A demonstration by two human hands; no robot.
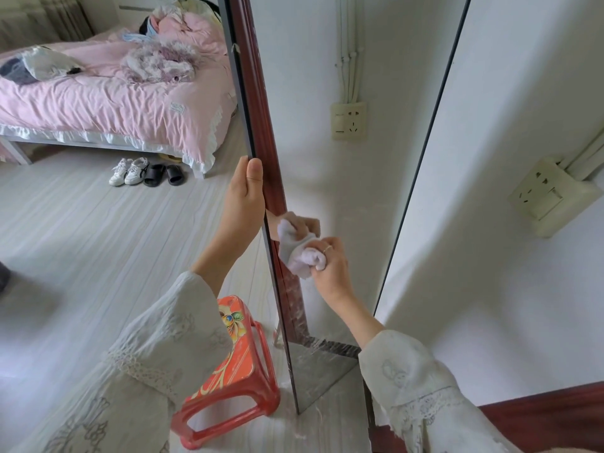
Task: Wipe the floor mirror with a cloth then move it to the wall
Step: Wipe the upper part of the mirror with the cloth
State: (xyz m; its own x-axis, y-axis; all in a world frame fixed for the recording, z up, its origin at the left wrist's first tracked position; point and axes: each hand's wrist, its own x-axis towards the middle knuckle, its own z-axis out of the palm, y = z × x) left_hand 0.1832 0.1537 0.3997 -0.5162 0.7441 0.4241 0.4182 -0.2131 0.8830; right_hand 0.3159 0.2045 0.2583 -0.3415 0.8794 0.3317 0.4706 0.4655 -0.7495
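Stands upright on the pale floor (81, 243), the floor mirror (343, 178), turned edge-on toward the camera and set close to the white wall (510, 132), reflecting that wall and its socket (552, 197). Steadied by the left hand (243, 204), thumb and fingers wrapped around the mirror's near edge, probably to stop the glass swinging or tipping under pressure. Bunched tight in the right hand (330, 266), the pale cloth (302, 253), pressed against the lower glass by the dark red reflected strip. Balled up, likely, to put firm pressure on one small patch. Streaks low on the glass suggest wiping not yet finished. Close behind the mirror's foot, a red stool (235, 377); farther off, a pink bed (108, 99) and shoes (147, 171).
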